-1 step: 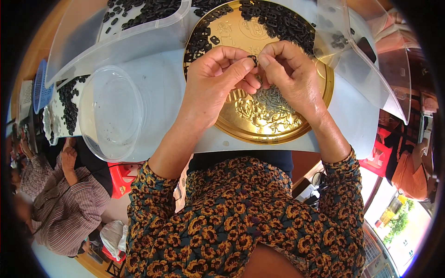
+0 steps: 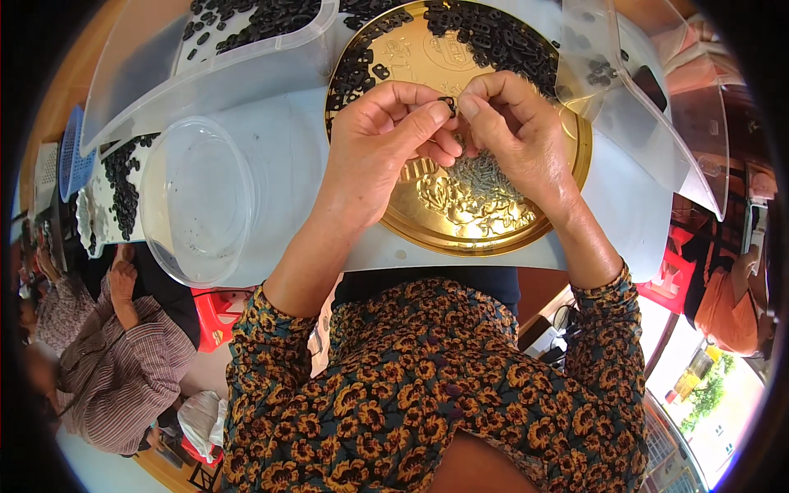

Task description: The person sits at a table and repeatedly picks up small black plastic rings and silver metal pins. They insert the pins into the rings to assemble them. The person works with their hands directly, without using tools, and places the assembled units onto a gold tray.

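Clearly, we see the left hand (image 2: 374, 144) pinching a small black holed piece (image 2: 448, 103) between thumb and index finger, above the golden tray (image 2: 474, 249); this grip probably leaves its side open to the other hand. The right hand (image 2: 523, 135) waits just beside it, thumb and index finger drawn close, but we cannot tell whether they close on something. Below, a heap of slender metal bits (image 2: 486, 175) lies nearest to us, apart from the loose black pieces (image 2: 493, 37) along the far rim, perhaps so that both sorts remain unmixed. A round clear tub (image 2: 200, 193) stands at left, within easy reach.
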Demonstrator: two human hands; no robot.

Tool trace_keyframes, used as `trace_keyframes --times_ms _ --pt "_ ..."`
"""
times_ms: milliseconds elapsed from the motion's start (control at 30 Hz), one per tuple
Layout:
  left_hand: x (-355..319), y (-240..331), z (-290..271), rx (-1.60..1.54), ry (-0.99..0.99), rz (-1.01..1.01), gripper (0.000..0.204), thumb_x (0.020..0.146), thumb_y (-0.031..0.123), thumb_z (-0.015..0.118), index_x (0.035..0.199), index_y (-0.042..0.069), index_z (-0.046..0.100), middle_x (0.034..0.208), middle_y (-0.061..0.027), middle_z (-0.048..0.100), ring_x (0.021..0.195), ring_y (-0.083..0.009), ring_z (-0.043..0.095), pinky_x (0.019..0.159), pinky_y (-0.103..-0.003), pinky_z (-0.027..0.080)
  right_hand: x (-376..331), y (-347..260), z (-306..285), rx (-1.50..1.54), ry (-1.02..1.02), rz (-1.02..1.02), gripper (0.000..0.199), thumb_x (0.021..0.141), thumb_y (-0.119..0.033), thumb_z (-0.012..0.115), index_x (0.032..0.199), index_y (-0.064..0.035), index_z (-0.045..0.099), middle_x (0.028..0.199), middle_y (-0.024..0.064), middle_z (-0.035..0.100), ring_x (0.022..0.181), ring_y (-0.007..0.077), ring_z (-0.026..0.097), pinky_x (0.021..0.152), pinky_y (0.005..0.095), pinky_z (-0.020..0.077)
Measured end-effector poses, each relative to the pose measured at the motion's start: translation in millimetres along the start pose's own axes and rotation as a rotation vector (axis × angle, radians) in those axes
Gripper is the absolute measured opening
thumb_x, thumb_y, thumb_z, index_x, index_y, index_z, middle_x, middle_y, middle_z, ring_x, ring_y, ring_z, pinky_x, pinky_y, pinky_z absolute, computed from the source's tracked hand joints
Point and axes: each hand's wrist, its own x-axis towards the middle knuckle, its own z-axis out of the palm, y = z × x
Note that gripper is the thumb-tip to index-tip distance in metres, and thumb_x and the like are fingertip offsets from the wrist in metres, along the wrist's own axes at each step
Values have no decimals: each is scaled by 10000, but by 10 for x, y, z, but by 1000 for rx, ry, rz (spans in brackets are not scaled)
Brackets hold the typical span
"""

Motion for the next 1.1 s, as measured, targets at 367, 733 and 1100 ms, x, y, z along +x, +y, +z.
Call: trace_keyframes --times_ms 367,733,1100 --pt "-13 24 21 30 -3 -10 140 905 91 613 994 -16 595 872 -109 666 686 -159 640 606 -267 536 77 46 -117 -576 9 -610 82 863 -94 621 873 -31 570 772 105 556 662 257 580 597 333 476" --pt "-24 32 26 68 -22 1 128 902 71 611 996 -15 597 866 -110 668 678 -145 639 587 -245 536 70 -9 -148 -599 -61 -617 75 872 -96 595 882 -34 554 771 100 534 660 283 565 606 366 468" --pt "18 -7 -10 193 -35 75 120 899 68 614 985 -14 598 832 -95 661 676 -130 631 580 -234 520 15 69 -40 -416 -48 -213 172 909 -154 586 824 -7 567 672 108 539 589 217 541 567 325 449"
